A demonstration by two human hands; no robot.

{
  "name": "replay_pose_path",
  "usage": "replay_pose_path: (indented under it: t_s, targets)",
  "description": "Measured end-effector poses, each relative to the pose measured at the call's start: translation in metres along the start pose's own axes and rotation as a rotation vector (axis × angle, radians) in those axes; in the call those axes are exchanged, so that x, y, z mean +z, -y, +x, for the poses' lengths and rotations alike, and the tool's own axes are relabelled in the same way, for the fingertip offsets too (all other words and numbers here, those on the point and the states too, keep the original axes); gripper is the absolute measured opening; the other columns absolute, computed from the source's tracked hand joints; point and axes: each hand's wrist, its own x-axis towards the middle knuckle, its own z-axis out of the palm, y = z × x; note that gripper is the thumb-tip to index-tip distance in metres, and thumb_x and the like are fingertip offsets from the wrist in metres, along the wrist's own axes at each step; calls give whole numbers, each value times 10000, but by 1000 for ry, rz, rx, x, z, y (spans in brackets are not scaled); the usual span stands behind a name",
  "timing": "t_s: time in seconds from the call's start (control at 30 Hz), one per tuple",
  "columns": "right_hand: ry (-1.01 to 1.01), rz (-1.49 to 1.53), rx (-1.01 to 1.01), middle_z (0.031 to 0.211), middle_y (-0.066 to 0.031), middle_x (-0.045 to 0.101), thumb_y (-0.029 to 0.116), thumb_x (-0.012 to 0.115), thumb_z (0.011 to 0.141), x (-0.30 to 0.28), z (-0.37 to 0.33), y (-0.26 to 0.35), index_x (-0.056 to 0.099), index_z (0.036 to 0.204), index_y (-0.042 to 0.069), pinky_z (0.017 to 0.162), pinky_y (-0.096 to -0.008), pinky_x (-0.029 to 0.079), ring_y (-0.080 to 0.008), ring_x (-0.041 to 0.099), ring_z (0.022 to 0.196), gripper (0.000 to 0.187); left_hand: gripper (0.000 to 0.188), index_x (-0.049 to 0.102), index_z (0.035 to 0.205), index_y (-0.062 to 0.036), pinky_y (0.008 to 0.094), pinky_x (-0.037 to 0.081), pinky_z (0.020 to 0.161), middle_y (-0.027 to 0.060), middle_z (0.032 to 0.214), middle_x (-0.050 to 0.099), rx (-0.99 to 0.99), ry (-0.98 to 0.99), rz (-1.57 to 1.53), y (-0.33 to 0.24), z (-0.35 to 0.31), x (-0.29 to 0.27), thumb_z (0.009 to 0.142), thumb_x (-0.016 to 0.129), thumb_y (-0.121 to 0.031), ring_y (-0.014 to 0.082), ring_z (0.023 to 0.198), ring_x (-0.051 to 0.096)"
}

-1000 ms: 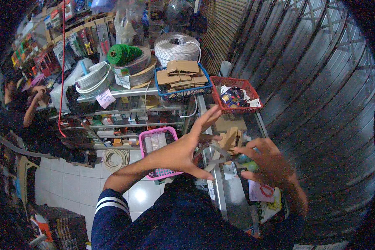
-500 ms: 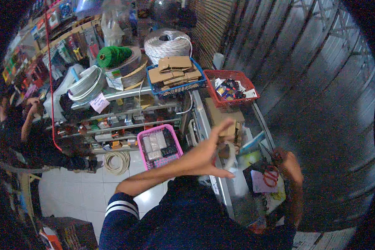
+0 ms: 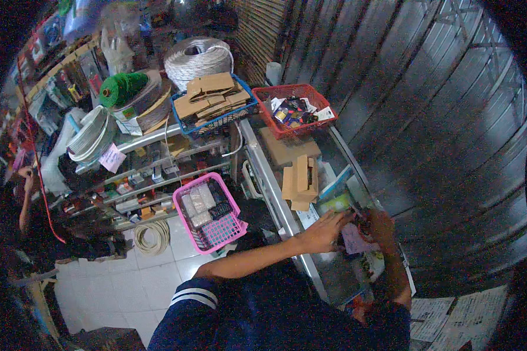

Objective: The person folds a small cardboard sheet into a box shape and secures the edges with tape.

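Note:
Over the glass-topped counter (image 3: 339,281), my two hands are close together. My left hand (image 3: 328,233) reaches in from the left, its fingers bent and drawn together beside my right hand (image 3: 380,227). My right hand has its fingers curled, and a thin dark piece shows near its fingertips. What either hand holds is too small and dark to make out. A pink paper (image 3: 352,238) lies just beneath them. Next to my left hand is a yellow-green packet (image 3: 337,203). An open brown cardboard box (image 3: 301,182) stands farther up the counter.
A red basket (image 3: 295,131) of small packaged goods and a blue basket (image 3: 214,124) of folded cardboard stand farther off. Left of the counter is a pink basket (image 3: 222,231). Coiled cable (image 3: 152,237) lies on the floor. Another person's hand (image 3: 26,172) shows far left.
My left hand, spread open before, has moved right and closed beside my right hand. My right hand now covers where red-handled scissors lay on the pink paper. The view has shifted.

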Motion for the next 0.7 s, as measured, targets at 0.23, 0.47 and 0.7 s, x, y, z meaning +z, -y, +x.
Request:
replay_pose_path:
  t_s: [0.23,0.47,0.7]
  targets:
    - [13,869,-41,1098,-119,673,209,609,924,-104,49,100,639,1174,68,927,-385,486,-268,628,1080,288,801,228,1521,-37,431,251,1149,136,1546,303,-316,-337,-1210,-40,-23,-98,879,647,-267,308,1433,295]
    - [-68,1678,-149,1143,-155,680,170,692,907,-119,76,181,261,1468,57,906,-337,517,-206,633,1074,717,908,258,1514,-62,508,218,1158,142,1582,233,-314,-497,-1160,-53,-37,-139,793,631,-468,343,1458,232]
    - [119,1718,-78,992,-166,719,110,763,837,-123,91,208,243,1468,41,861,-297,525,-171,667,975,821,834,270,1518,-46,474,180,1182,134,1603,186,-298,-496,-873,-51,-61,-146,862,613,-430,307,1487,152]
